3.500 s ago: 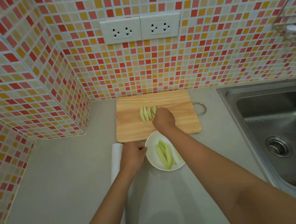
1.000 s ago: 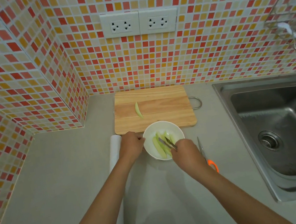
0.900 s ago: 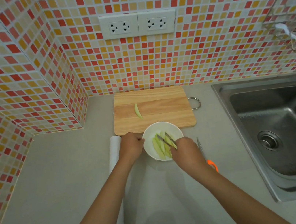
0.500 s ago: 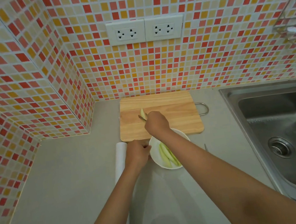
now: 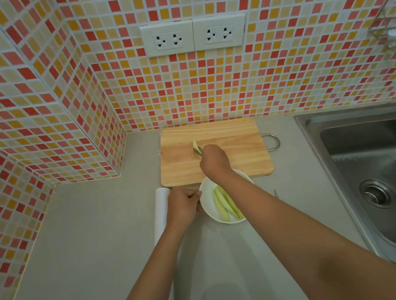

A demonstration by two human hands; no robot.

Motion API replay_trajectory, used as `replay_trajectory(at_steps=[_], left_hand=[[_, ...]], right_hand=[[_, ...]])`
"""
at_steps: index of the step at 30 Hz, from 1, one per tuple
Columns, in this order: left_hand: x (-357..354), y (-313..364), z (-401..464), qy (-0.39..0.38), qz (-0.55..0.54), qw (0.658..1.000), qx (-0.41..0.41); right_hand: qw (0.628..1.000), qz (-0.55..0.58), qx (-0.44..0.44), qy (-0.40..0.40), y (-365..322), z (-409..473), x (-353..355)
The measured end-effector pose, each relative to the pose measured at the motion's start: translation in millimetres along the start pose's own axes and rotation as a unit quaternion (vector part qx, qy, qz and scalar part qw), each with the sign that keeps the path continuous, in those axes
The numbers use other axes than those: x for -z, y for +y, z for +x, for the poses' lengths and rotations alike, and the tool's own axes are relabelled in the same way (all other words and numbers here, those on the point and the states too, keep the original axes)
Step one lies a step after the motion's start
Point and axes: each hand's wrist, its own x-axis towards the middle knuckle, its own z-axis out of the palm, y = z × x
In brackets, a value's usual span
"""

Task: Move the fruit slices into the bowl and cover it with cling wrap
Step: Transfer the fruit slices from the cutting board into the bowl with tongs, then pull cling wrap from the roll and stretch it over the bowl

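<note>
One pale green fruit slice (image 5: 194,146) lies on the wooden cutting board (image 5: 238,149). My right hand (image 5: 214,160) reaches over the board, closed on small metal tongs whose tips touch that slice. The white bowl (image 5: 208,207) stands on the counter just in front of the board and holds several long green slices (image 5: 223,205). My left hand (image 5: 183,207) grips the bowl's left rim. My right forearm hides the bowl's right side. A white cling wrap roll (image 5: 161,211) lies lengthwise left of my left hand.
A steel sink (image 5: 380,174) fills the right side. A scissors tip (image 5: 275,192) shows right of the bowl, beside my forearm. The tiled wall with two sockets (image 5: 194,36) rises behind the board, and a tiled corner juts out on the left.
My right hand left the bowl and moved forward to the last slice on the board. Earlier, several slices went from board to bowl. My left hand stayed on the bowl.
</note>
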Motion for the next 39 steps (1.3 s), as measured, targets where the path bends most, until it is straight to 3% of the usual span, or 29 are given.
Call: replay_trajectory(at_steps=[7,13,18,22,28,39], left_hand=[[0.8,1.2,-0.9,0.001,0.004,1.000,-0.006],[2.2,2.2,0.0,-0.003,0.011,1.000,0.005],[3.2,4.6,-2.2,-0.005,0.010,1.000,0.011],[4.2,5.2,-4.3,-0.009,0.004,1.000,0.006],[4.7,4.5,-3.6,-0.009,0.007,1.000,0.004],[5.0,1.9,-1.6,-0.015,-0.012,1.000,0.013]], right_hand=[[0.998,0.045,-0.003,0.046,42.3,-55.2,35.0],[0.999,0.013,-0.023,0.023,94.7,-124.3,24.9],[0.998,-0.018,-0.052,-0.009,110.0,-134.5,4.8],[0.999,0.023,-0.041,0.019,108.2,-133.7,21.3],[0.987,0.044,-0.081,0.129,111.4,-77.3,58.9],[0.980,0.002,-0.162,0.112,118.6,30.5,24.8]])
